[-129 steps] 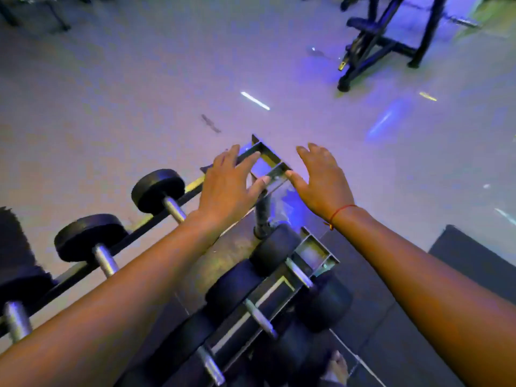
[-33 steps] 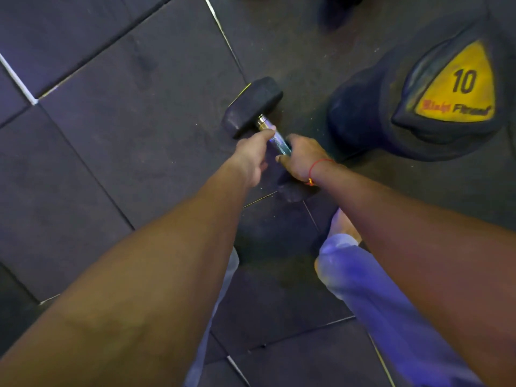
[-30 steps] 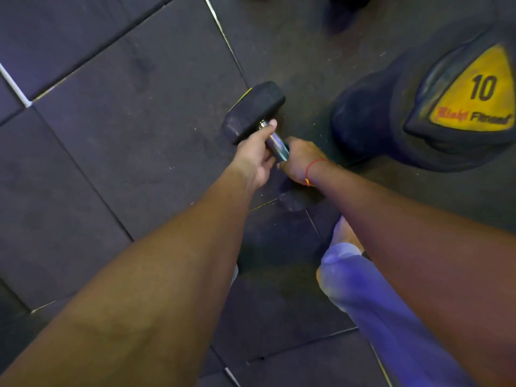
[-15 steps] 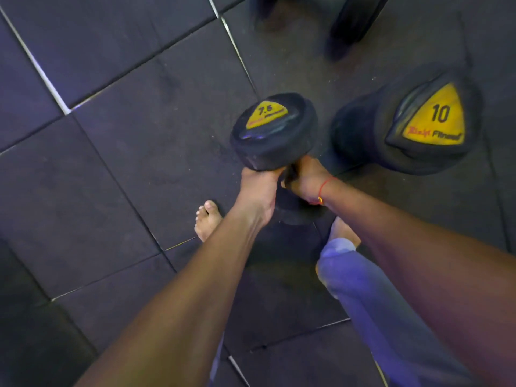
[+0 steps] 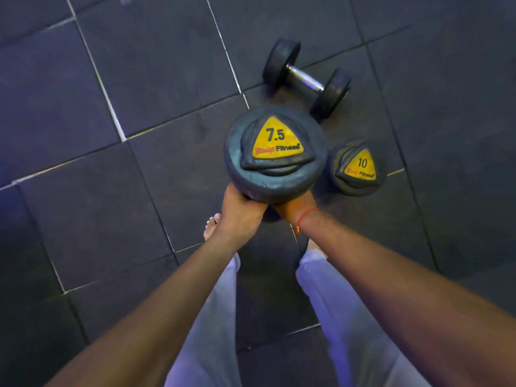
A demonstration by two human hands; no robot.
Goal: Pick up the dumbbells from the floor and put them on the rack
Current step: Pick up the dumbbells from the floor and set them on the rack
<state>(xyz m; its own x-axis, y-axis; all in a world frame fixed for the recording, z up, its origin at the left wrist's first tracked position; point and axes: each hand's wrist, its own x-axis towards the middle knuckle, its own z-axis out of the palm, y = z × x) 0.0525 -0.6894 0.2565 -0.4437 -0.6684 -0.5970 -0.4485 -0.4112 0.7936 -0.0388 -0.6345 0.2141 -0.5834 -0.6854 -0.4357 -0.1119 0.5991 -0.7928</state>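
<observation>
Rubber floor tiles point(image 5: 83, 135), dark with pale seams, fill pretty much the whole frame. Up in the upper right of centre there's a smaller dumbbell point(image 5: 306, 78) lying flat, chrome handle running diagonally from upper left to lower right. Just right of centre sits the 10 dumbbell point(image 5: 358, 168), standing on end so I only see its yellow-labelled top. Both sit close to the one I've got, but nothing's between me and it. My bare left foot point(image 5: 210, 227) pokes out below my left wrist, and my light trousers point(image 5: 349, 317) take up the bottom middle.

Half a second ago the 7.5 was lower and further off, with its end face tipped away from me. Now it has come up nearer the camera, looks much bigger, and the small dumbbell has come into view behind it.

So the 7.5 dumbbell point(image 5: 275, 152) is off the floor, dead centre of the frame, held upright. Its long axis points pretty much straight at the camera, yellow label face-on, and the handle and lower head are hidden behind the top head.

Left hand point(image 5: 240, 210) and right hand point(image 5: 293, 205) are close together under that head, both wrapped on the handle, though the fingers are mostly hidden. Red thread point(image 5: 303, 217) on my right wrist.
</observation>
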